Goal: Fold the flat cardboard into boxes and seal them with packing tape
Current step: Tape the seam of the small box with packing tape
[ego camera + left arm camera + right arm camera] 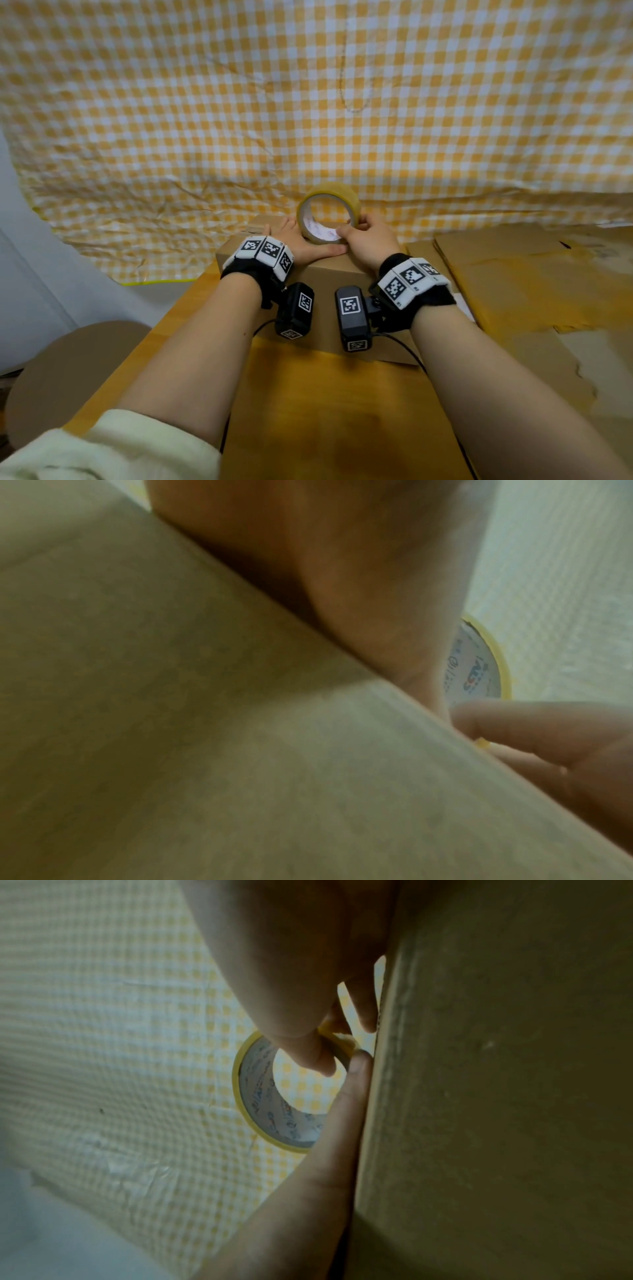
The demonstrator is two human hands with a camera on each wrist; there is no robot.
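Note:
A folded brown cardboard box (327, 274) stands on the wooden table (325, 411). My left hand (301, 241) lies flat on the box top, with its thumb stretched along the near top edge. Just right of it, a roll of yellowish packing tape (329, 190) stands on edge on the box. My right hand (368, 236) pinches the roll's lower right rim, thumb inside the core. In the right wrist view the right hand (301, 988) pinches the tape roll (253, 1096) beside the box (496, 1096). The left wrist view shows the box (205, 723), my left hand (359, 574) and part of the tape roll (479, 669).
A stack of flat cardboard sheets (513, 274) lies on the table to the right of the box. A yellow-and-white checked cloth (308, 102) hangs close behind the box. A brown round seat (68, 370) sits off the table's left edge.

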